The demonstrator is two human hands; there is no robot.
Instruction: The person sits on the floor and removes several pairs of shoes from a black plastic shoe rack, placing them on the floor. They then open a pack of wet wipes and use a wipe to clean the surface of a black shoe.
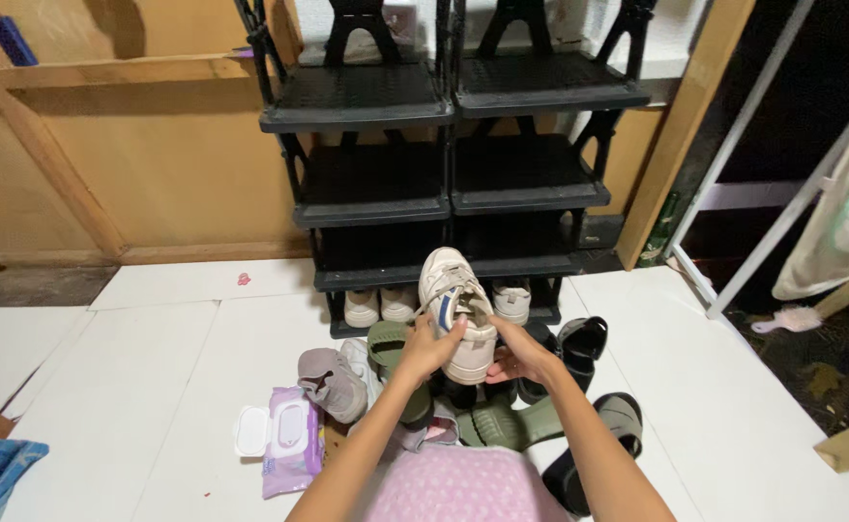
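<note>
Two hands on one shoe right now: the left hand point(428, 348) and right hand point(518, 356) both have their fingers wrapped around a white sneaker point(455, 307) with a blue side stripe, held up off the floor just in front of the black plastic shoe rack point(449, 155), toe pointing up toward the shelves.

Progress-wise, I'd say it's early. Three pale shoes point(362, 307) point(397, 304) point(512, 301) sit on the bottom tier, and the upper shelves look bare from this angle, so most of the sorting looks undone.

Plenty sits on the floor around the person's knees: olive green slides point(508, 423) point(391, 345), dark sandals point(583, 338) point(621, 414), and a grey-pink sneaker point(332, 380) lying on its side. Can't tell exactly how many shoes are in the heap, since the arms and a pink bubble-textured thing point(463, 488) cover part of it.

Other stuff: a purple pack of wet wipes point(284, 437) with its white flip lid open, just left of the pile on the white floor panels point(154, 367). A white metal frame point(763, 145) with cloth hanging on it stands to the right, well apart from the rack.

Nothing really blocks the way to the shelves; the clutter is all low and close to the body.
</note>
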